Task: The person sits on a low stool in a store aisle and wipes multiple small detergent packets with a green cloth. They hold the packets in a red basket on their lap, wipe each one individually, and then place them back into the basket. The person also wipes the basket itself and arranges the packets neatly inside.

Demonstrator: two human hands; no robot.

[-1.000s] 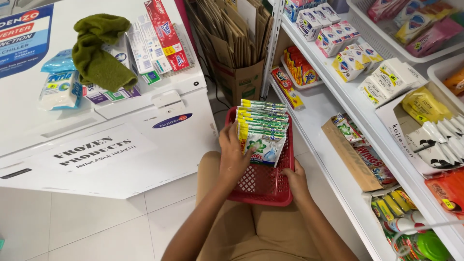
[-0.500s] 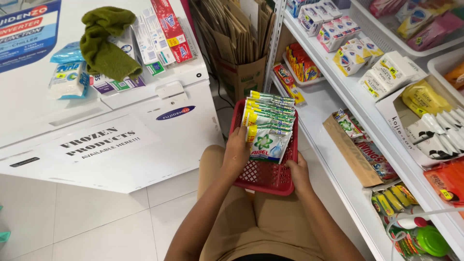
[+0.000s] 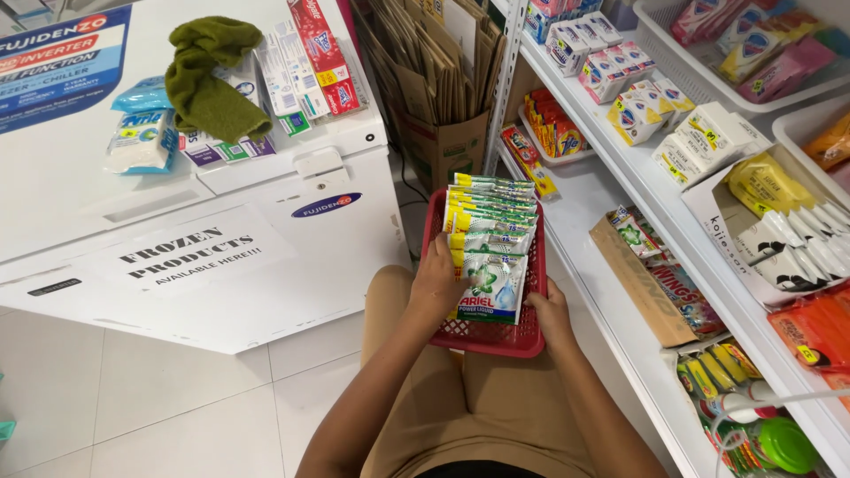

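A red plastic basket (image 3: 496, 338) rests on my lap and holds a fanned row of green-and-white detergent sachets (image 3: 490, 211). My left hand (image 3: 437, 285) grips the nearest sachet (image 3: 487, 288) at its left edge, with the thumb lying over it. On the basket's right rim, near its front corner, sits my right hand (image 3: 550, 312), holding the basket steady.
A white chest freezer (image 3: 177, 221) stands to the left, topped with a green cloth (image 3: 212, 80), toothpaste boxes and packets. White shelves (image 3: 611, 190) on the right carry soap boxes, sachets and bottles. A cardboard box of folded cartons (image 3: 438, 97) stands behind the basket.
The nearest sachet has slid toward me under my left hand, away from the rest of the row. My right hand stays on the basket's rim.
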